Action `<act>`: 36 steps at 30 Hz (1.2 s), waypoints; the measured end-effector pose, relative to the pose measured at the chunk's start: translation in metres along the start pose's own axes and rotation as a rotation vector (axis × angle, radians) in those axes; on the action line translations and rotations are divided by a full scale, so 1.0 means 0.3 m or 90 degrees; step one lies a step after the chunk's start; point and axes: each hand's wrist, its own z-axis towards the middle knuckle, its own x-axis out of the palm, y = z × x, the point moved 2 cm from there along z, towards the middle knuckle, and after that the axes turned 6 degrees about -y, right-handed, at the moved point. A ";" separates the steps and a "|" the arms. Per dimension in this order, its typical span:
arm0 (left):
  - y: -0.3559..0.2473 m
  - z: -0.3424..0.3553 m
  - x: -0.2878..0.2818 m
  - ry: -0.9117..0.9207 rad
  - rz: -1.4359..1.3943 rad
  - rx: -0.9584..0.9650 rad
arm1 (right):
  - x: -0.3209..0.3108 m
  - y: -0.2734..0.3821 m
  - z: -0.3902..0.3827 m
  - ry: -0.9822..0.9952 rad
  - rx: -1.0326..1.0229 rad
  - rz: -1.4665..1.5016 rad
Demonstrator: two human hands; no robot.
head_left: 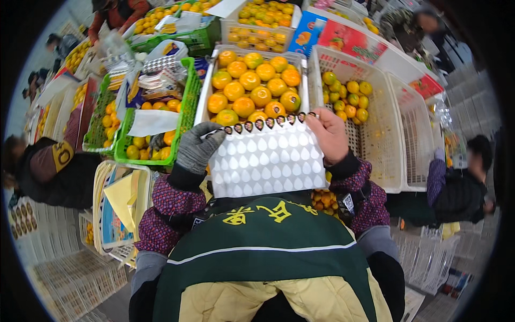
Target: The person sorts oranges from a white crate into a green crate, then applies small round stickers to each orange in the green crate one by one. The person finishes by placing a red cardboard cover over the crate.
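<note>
I hold the label sheet (268, 163) in front of my body, just below the white crate (304, 70) of orange fruit (249, 80), with the sheet's upper edge overlapping the near fruit in view. My left hand (199, 147), in a grey knit glove, is pinched on the upper left corner; my right hand (331, 137), bare, is pinched on the upper right corner, thumb and fingers closed on the margin. The sheet lies spread between the two grips. One row of dark printed labels (259, 124) runs along its upper edge; the rows below show only pale teardrop shapes, which I read as used positions. In the crate, a fruit (276, 110) near the front right carries a dark mark resembling these labels. I judge the step in hand to be presenting the sheet and readying a label for removal. Whether either fingertip has begun lifting a label cannot be told. The next move, in my judgement, calls for retaining the sheet with the gloved hand, releasing the bare hand from the corner, peeling one label by its edge and pressing it onto an unmarked fruit. Caution: the backing appears thin and may buckle if gripped at one corner only. A basket (386, 139) with further fruit (350, 102) stands to the right.
</note>
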 end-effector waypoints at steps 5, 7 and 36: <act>-0.021 0.000 0.006 -0.045 0.073 0.212 | 0.017 0.022 -0.017 -0.001 0.022 0.021; -0.026 0.000 -0.003 -0.036 0.079 0.238 | 0.012 0.029 -0.020 0.004 0.017 -0.011; 0.128 0.005 -0.061 -0.024 0.119 0.069 | 0.086 -0.057 -0.026 0.054 0.015 -0.131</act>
